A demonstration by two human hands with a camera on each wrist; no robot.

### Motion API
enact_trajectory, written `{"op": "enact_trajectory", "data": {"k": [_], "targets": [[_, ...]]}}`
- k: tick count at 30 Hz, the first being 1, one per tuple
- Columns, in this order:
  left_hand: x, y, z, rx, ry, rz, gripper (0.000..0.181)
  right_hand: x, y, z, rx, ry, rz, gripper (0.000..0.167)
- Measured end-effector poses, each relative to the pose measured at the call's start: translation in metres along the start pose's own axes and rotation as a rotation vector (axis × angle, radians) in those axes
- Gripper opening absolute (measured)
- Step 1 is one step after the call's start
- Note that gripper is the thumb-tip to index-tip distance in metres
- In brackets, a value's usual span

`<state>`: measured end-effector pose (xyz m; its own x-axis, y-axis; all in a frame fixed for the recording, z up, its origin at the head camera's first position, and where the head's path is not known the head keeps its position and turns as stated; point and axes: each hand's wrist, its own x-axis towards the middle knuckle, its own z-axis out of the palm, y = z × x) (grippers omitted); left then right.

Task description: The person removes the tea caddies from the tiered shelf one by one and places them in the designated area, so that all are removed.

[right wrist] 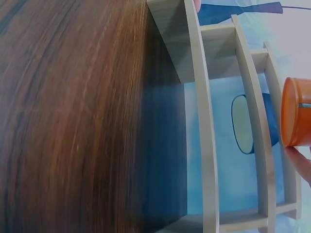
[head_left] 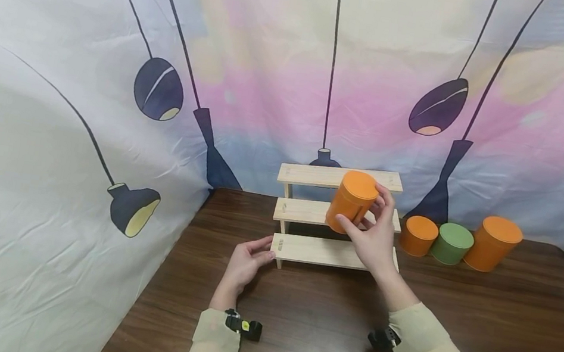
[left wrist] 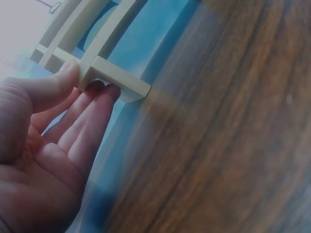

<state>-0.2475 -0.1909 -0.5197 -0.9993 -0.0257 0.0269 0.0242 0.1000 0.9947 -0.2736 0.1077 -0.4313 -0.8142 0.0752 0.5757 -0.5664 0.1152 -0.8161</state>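
An orange cylindrical canister (head_left: 352, 201) with a lid is held by my right hand (head_left: 373, 237), thumb on its near side and fingers round its right side. It is slightly tilted, in front of the upper steps of a pale wooden three-tier shelf (head_left: 325, 252). In the right wrist view the canister (right wrist: 297, 112) is partly cut off by the frame edge. My left hand (head_left: 244, 264) pinches the left end of the lowest step. The left wrist view has its thumb on top of the wood (left wrist: 116, 77) and the fingertips underneath.
Right of the shelf stand a short orange canister (head_left: 418, 237), a short green canister (head_left: 452, 244) and a taller orange canister (head_left: 493, 245). They stand on the dark wooden table (head_left: 314, 331). A cloth backdrop (head_left: 274, 78) with painted lamps hangs behind and to the left.
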Motion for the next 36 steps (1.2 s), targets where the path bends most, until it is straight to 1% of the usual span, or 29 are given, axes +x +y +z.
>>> {"op": "enact_trajectory", "data": {"k": [6, 13, 18, 25, 31, 36], "targets": [[0.001, -0.002, -0.001, -0.001, 0.001, -0.007, 0.045, -0.003, -0.003, -0.014, -0.006, 0.020, 0.002, 0.100], [0.000, 0.000, -0.001, -0.002, 0.003, -0.016, 0.046, -0.006, -0.002, -0.025, 0.012, 0.032, 0.008, 0.103], [0.000, 0.000, -0.001, 0.000, 0.002, -0.015, 0.046, -0.008, -0.001, -0.033, 0.000, 0.038, -0.001, 0.103], [-0.001, 0.000, 0.000, 0.010, 0.003, -0.004, 0.046, -0.012, 0.001, -0.050, 0.070, 0.064, -0.022, 0.104], [-0.001, 0.001, -0.001, 0.002, 0.005, -0.014, 0.046, -0.017, 0.001, -0.066, 0.052, 0.087, -0.006, 0.104], [-0.001, 0.002, -0.001, 0.004, -0.001, -0.016, 0.046, -0.024, -0.002, -0.080, 0.065, 0.115, 0.015, 0.103]]}}
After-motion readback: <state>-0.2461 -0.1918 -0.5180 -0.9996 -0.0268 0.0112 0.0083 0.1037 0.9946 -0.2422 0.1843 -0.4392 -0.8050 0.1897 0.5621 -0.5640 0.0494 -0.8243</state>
